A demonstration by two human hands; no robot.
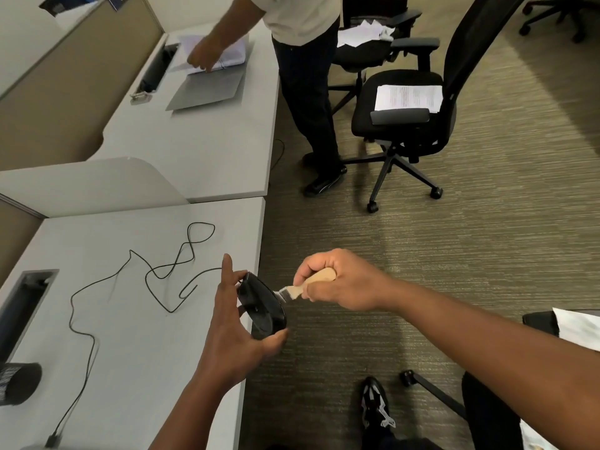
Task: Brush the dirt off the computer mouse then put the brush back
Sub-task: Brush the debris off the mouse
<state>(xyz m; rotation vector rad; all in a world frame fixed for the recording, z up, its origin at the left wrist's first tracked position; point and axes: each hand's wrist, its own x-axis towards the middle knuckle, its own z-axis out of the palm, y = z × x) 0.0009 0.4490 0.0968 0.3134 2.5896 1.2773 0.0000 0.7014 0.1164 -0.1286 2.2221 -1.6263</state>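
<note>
My left hand (237,323) gripped the mouse (261,305) by its ends; my right hand (341,280) clasped the brush (305,285), bristles touching the mouse.

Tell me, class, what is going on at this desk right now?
A person is cleaning a black computer mouse. The left hand holds the mouse up at the edge of the grey desk, tilted on its side. The right hand grips a wooden-handled brush and has its bristles against the mouse. The mouse's cable trails in loops over the desk. The brush is in use, not yet put back. Behind, another person sorts papers at the next desk.
</note>
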